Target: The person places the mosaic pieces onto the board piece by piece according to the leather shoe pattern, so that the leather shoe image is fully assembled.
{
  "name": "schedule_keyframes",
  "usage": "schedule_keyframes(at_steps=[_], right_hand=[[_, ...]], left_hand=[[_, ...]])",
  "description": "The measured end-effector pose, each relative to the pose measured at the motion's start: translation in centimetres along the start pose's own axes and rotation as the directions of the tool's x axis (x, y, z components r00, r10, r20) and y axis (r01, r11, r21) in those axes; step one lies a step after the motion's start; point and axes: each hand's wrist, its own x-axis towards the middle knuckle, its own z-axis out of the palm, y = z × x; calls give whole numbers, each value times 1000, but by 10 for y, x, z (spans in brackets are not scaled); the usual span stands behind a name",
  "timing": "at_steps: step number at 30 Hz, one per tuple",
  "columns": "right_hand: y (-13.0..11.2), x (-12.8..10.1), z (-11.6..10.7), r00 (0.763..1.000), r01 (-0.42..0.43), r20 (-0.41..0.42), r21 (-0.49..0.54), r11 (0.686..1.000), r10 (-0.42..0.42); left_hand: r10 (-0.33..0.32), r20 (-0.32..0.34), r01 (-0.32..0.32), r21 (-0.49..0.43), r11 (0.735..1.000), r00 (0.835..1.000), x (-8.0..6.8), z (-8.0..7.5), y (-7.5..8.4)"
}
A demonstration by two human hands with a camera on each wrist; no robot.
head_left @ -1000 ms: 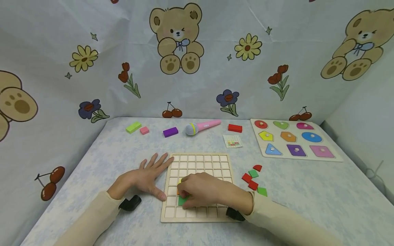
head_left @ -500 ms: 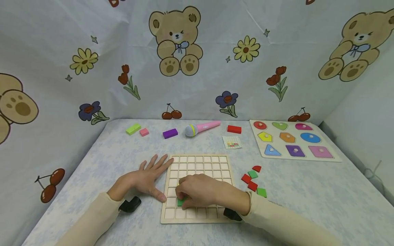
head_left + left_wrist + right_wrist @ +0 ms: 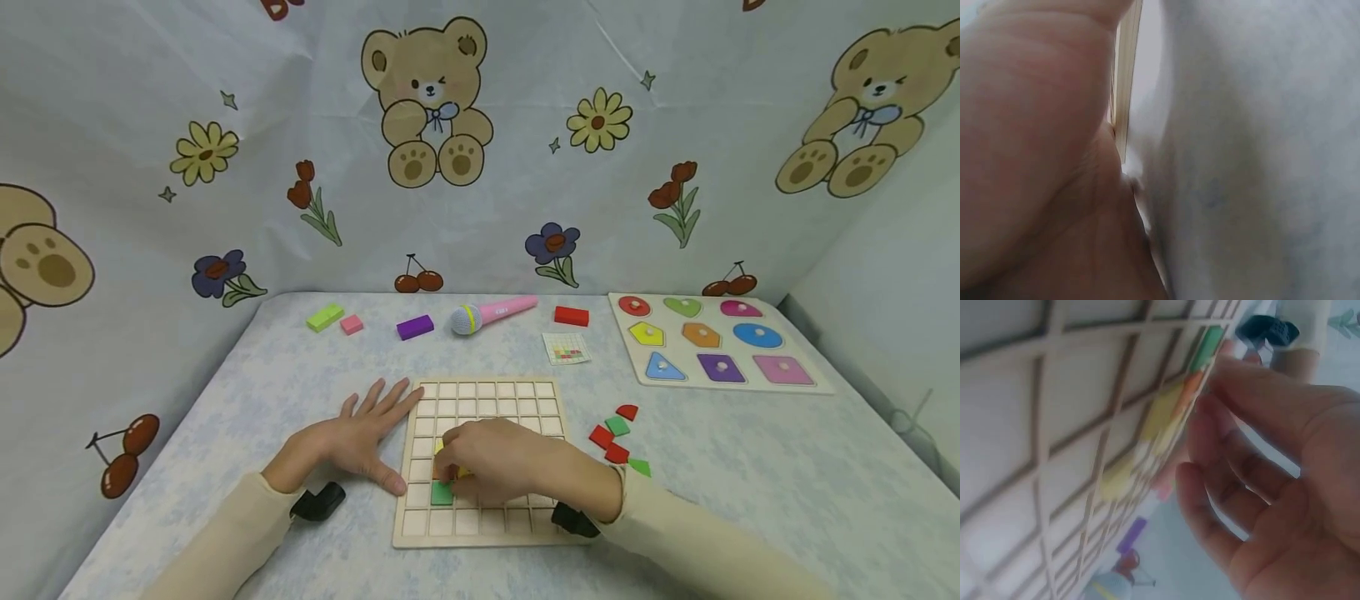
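Observation:
A wooden grid board [image 3: 405,467] lies on the table with square cells. Spread fingers of my left hand [image 3: 360,437] rest along its left edge, the thumb at the frame. My right hand [image 3: 495,462] is over the lower left cells, with thumb and index fingertips together at an orange tile [image 3: 1190,387], seen in the right wrist view. Its other fingers are curled. Just below the orange tile, a green tile [image 3: 442,493] sits in a cell. Yellow tiles [image 3: 1160,415] lie beside the orange one, mostly hidden from the head view by the right hand.
Loose red and green tiles [image 3: 617,452] lie right of the board. Behind it are a small pattern card [image 3: 566,348], a pink toy microphone [image 3: 495,313], a purple block [image 3: 415,327], a red block [image 3: 572,316] and a green block [image 3: 325,317]. A shape puzzle [image 3: 738,379] stands far right.
The right hand's fingertips shift slightly at the same cells, and more of the green tile shows now. The left hand stays in place against the board.

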Motion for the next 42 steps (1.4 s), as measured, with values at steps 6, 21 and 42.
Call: schedule_keyframes(at_steps=[6, 21, 42], right_hand=[[29, -29, -11, 997, -63, -44, 111, 992, 69], [117, -111, -3, 957, -273, -22, 253, 928, 288], [135, -141, -8, 935, -347, 33, 291, 892, 353]], left_hand=[[-9, 0, 9, 12, 1000, 1000, 1, 0, 1], [9, 15, -9, -16, 1000, 1000, 0, 0, -2], [15, 5, -15, -7, 1000, 1000, 0, 0, -3]])
